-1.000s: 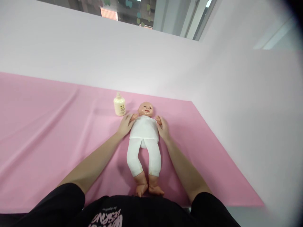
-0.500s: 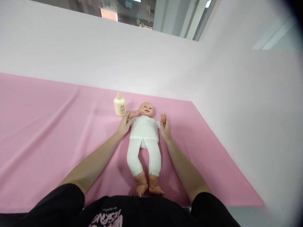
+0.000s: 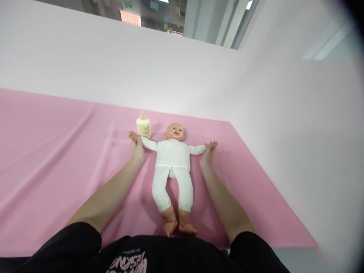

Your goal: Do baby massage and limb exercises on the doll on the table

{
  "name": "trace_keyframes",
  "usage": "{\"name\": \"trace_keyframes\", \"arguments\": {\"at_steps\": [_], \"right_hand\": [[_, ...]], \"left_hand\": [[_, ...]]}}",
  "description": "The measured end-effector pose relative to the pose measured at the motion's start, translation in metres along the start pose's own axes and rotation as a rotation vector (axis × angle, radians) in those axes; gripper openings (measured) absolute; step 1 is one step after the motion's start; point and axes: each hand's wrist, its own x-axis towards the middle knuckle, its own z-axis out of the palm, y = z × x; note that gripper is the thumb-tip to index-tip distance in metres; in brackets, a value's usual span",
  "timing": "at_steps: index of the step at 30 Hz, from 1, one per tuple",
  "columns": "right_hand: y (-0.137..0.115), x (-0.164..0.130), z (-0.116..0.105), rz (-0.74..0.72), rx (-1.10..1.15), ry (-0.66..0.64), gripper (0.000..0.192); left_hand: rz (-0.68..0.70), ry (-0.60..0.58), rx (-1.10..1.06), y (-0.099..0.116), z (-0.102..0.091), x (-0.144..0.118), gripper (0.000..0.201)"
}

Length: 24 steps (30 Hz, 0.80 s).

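A baby doll in a white top and white trousers lies on its back, head away from me and bare feet near my body. Both its arms are stretched out sideways. My left hand is closed round the doll's wrist on the left, thumb on top. On the other side, my right hand grips the doll's other wrist, with the small fingers showing beyond it. Just behind the left doll arm stands a cream-coloured pump bottle, upright; the arm covers part of its base.
Pink padding with some creases covers the surface under the doll. A white wall rises behind it and another white wall runs along the right. A window is set above the back wall.
Both my hands have moved outward, drawing the doll's arms from bent beside its body to straight out at the sides. The doll's body and the bottle have stayed put.
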Motion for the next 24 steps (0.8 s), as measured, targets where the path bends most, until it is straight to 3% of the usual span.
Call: {"name": "trace_keyframes", "arguments": {"at_steps": [6, 10, 12, 15, 19, 24], "right_hand": [[-0.028, -0.030, 0.015, -0.269, -0.135, -0.292, 0.055], [-0.035, -0.041, 0.019, -0.493, -0.468, -0.691, 0.043], [-0.037, -0.043, 0.020, -0.575, -0.610, -0.802, 0.040], [-0.038, -0.044, 0.020, -0.601, -0.672, -0.789, 0.040], [-0.035, -0.044, 0.019, -0.569, -0.607, -0.746, 0.043], [-0.028, -0.033, 0.016, -0.366, -0.294, -0.418, 0.051]], "left_hand": [[0.375, -0.274, 0.249, 0.030, 0.011, -0.030, 0.042], [0.531, -0.640, 0.528, 0.042, 0.021, -0.044, 0.040], [0.588, -0.774, 0.644, 0.045, 0.025, -0.048, 0.039], [0.614, -0.800, 0.708, 0.045, 0.028, -0.049, 0.039], [0.585, -0.722, 0.684, 0.042, 0.026, -0.050, 0.040], [0.460, -0.496, 0.497, 0.040, 0.016, -0.041, 0.042]]}}
